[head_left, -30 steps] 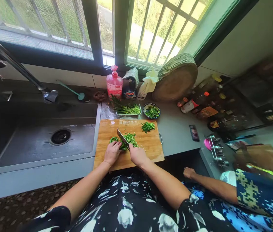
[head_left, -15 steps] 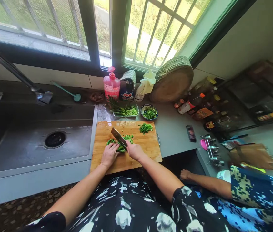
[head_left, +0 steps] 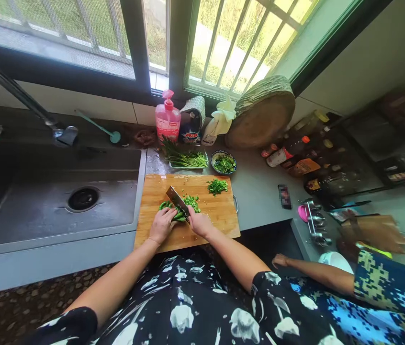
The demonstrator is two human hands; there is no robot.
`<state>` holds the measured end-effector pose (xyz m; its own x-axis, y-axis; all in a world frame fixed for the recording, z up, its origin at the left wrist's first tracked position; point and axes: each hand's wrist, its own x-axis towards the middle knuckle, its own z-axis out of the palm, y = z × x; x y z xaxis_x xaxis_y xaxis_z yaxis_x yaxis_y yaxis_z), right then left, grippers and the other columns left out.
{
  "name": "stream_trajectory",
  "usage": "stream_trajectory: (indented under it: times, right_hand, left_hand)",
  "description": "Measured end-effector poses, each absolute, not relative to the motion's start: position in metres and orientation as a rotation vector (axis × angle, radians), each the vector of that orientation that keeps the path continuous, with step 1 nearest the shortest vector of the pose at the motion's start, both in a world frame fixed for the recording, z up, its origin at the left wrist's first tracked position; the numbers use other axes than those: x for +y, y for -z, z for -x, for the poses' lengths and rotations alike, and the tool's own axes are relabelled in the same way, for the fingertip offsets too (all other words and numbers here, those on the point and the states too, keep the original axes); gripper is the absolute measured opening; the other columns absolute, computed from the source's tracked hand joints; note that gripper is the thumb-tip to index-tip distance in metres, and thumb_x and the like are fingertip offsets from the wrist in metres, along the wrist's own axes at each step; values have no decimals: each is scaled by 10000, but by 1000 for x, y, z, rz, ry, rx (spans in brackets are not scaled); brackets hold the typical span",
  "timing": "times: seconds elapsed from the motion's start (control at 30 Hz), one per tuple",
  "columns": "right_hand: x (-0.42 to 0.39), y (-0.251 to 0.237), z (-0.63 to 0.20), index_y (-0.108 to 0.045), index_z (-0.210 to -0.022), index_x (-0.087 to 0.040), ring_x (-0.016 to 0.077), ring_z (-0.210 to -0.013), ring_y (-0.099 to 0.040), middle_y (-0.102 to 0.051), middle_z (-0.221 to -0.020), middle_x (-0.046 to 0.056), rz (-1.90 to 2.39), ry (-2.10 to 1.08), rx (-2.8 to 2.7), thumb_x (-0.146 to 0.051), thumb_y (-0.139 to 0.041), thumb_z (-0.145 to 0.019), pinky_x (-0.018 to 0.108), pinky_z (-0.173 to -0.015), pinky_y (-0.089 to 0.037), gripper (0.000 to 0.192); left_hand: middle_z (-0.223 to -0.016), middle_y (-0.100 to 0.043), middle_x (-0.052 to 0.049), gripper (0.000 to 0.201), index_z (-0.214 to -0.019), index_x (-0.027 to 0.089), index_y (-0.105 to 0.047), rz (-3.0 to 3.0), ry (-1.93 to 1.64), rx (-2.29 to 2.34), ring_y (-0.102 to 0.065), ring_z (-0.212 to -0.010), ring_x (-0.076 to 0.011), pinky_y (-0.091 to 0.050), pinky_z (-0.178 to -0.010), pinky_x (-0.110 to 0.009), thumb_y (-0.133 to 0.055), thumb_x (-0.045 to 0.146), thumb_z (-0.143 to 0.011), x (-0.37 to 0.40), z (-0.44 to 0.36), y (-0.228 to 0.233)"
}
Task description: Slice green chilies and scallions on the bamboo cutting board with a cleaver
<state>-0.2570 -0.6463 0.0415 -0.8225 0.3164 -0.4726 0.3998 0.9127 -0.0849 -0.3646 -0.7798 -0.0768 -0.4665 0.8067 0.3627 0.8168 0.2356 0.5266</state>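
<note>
On a wooden cutting board (head_left: 220, 218) lie green peppers (head_left: 164, 205), held down by my left hand (head_left: 162, 224). My right hand (head_left: 198, 223) grips the handle of a cleaver (head_left: 175, 200), whose blade rests across the peppers. Just right of the blade is a pile of chopped green pieces (head_left: 192, 202). A second small heap of chopped greens (head_left: 217, 186) sits near the board's far right corner.
A steel sink (head_left: 55, 206) and faucet (head_left: 19, 98) lie to the left. Behind the board are a tray of green stalks (head_left: 186, 159), a bowl of greens (head_left: 224, 163), a pink soap bottle (head_left: 167, 120) and a round wooden block (head_left: 262, 115). Another person's arm (head_left: 310, 270) is at right.
The cleaver has kept chopping, lifting and coming down on the peppers. My view has shifted slightly; both hands stay at the same spot on the board.
</note>
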Motion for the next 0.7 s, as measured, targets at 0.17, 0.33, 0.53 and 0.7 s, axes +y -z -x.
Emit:
stream_trajectory:
  times: [0.17,0.33,0.53,0.7]
  right_hand:
    - [-620,-69,248,-182,-1399,-174,238,-862,-632,-662,-980,135,-387,318,2587,-265,-363,-897,298,-724,-448,542]
    - [-626,-66,248,-188,-1391,-184,240,-843,-635,-663,-970,130,-371,330,2575,-257,-353,-898,305,-712,-455,526]
    - [-659,-32,263,-127,-1407,-119,234,-767,-653,-677,-870,138,-481,210,2641,-182,-387,-860,303,-669,-483,609]
    - [-651,-33,264,-120,-1411,-147,225,-788,-654,-680,-876,125,-571,226,2665,-264,-352,-906,296,-674,-484,568]
  left_hand:
    - [-1015,-657,-94,305,-1081,182,-602,1627,1115,-2418,-527,-998,-245,-434,-899,-437,-547,295,-803,-781,365,81]
    - [-1016,-659,-93,305,-1071,173,-602,1618,1137,-2400,-524,-994,-244,-437,-901,-432,-558,301,-798,-782,365,84]
    - [-1018,-657,-104,305,-1073,182,-602,1653,1123,-2441,-522,-1022,-255,-431,-906,-449,-543,312,-804,-784,368,85]
    - [-1048,-646,-103,316,-1079,193,-598,1658,1068,-2485,-519,-1025,-267,-414,-910,-463,-544,323,-796,-782,369,77]
